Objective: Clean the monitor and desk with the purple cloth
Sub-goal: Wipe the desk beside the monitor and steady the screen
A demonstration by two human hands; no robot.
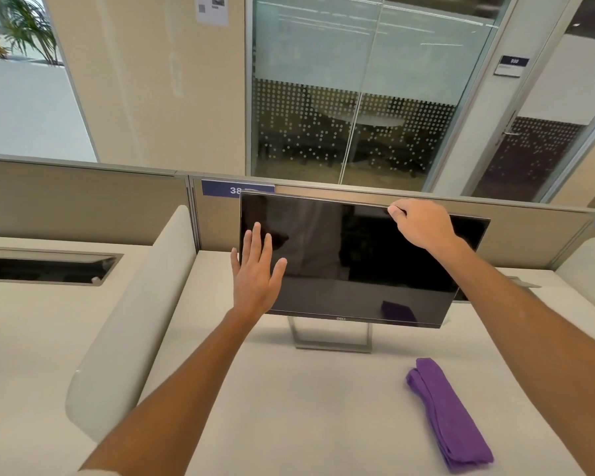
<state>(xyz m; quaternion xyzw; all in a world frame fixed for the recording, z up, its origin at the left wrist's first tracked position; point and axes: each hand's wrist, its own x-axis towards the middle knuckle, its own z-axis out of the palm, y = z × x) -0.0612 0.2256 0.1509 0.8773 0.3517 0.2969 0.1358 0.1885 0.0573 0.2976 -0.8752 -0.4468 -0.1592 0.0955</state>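
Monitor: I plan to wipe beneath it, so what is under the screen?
Under the black flat monitor: its grey open-frame stand on the white desk. The desk farther back is covered.

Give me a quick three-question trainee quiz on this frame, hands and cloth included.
1. True or false: the purple cloth is in one of the hands.
2. Which hand grips the top edge of the monitor? A) left B) right C) neither
3. Fill in: the left hand is spread flat near the monitor's ____ edge.

Key:
1. False. It lies folded on the desk, in front of the monitor and to the right of its stand.
2. B. The right hand curls over the top edge.
3. Left.
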